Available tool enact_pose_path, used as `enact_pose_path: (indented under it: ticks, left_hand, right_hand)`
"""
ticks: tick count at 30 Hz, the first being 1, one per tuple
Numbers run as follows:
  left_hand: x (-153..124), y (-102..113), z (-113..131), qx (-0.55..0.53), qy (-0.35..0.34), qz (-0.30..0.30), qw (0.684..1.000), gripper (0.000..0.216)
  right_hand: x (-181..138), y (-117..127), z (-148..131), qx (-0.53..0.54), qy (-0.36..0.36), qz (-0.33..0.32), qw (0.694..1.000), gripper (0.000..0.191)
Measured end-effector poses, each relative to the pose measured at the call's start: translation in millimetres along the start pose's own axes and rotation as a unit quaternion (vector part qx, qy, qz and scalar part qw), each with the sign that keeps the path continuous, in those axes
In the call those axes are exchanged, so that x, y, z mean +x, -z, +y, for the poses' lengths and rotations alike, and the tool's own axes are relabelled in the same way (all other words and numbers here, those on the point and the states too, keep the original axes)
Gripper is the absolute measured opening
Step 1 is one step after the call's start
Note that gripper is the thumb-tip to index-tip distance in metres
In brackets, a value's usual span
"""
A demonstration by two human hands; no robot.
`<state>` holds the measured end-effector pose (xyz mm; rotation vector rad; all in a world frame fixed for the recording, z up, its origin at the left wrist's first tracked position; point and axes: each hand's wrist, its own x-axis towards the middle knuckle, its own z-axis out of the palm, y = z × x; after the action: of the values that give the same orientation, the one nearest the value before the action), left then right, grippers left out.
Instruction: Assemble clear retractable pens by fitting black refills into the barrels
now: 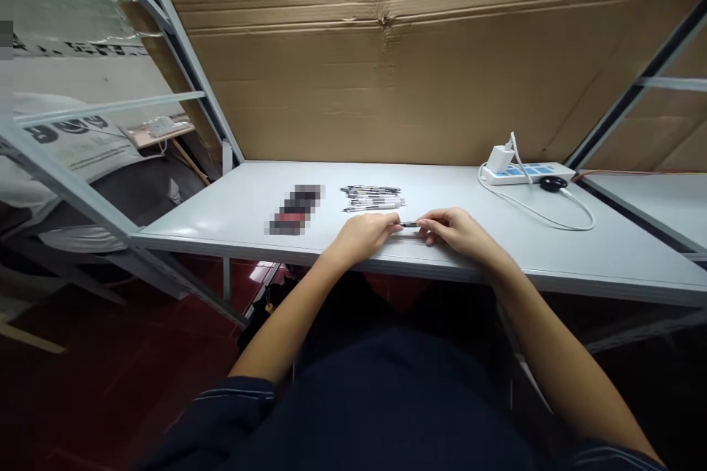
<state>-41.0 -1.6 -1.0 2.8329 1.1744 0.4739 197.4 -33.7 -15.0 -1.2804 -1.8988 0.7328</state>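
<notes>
Close to the front edge of the white table [221, 202], both my hands grip a dark, slim pen [409, 224] by its two ends. My left hand [367, 233] is closed on the left end, with the thumb and fingers pressed together. At the other end, the fingertips of my right hand [454, 229] pinch the pen. The pen lies about level, just above the tabletop; its ends are hidden by my fingers. Just behind my left hand, several pens [373, 197] lie side by side in a pile, some dark and some whitish.
A pixelated dark and red item [295, 210] lies left of the pens. On the right are a white power strip [524, 174], a plugged-in charger [498, 159], a looped white cable [538, 217] and a round black object [553, 183]. Cardboard [353, 96] stands behind; metal posts [185, 51] frame the sides.
</notes>
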Motion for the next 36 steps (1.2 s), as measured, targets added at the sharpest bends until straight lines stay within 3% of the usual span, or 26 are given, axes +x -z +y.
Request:
enact_pose_path:
  ticks: [5,11,14,17,24,27,31,36]
  left_hand:
    - [2,1,-3,0.007,-0.001,-0.005,1.0,0.033]
    - [2,2,-2,0.011,0.0,-0.006,1.0,0.035]
    - [2,1,-1,0.015,0.005,-0.005,1.0,0.036]
    - [2,1,-1,0.02,0.008,-0.005,1.0,0.036]
    - [1,1,0,0.029,0.008,-0.005,1.0,0.036]
    - [1,1,0,0.031,0.009,-0.003,0.999,0.035]
    - [2,0,-1,0.03,0.012,-0.003,0.999,0.035]
    - [3,-2,-5,0.029,0.045,0.012,0.998,0.035]
  right_hand:
    - [4,-4,-2,0.016,0.011,0.045,0.999,0.019]
    - [4,-7,-3,0.042,0.009,0.038,0.998,0.037]
    - [3,-6,-2,0.048,0.023,0.057,0.997,0.027]
    - [3,-7,-3,0.052,0.033,0.067,0.996,0.035]
    - [2,-9,-4,0.038,0.05,0.066,0.996,0.022]
    - [1,-11,-5,0.027,0.061,0.073,0.995,0.035]
    - [1,-12,-3,-0.012,0.056,0.064,0.996,0.026]
    - [4,3,13,-0.046,0.053,0.129,0.989,0.013]
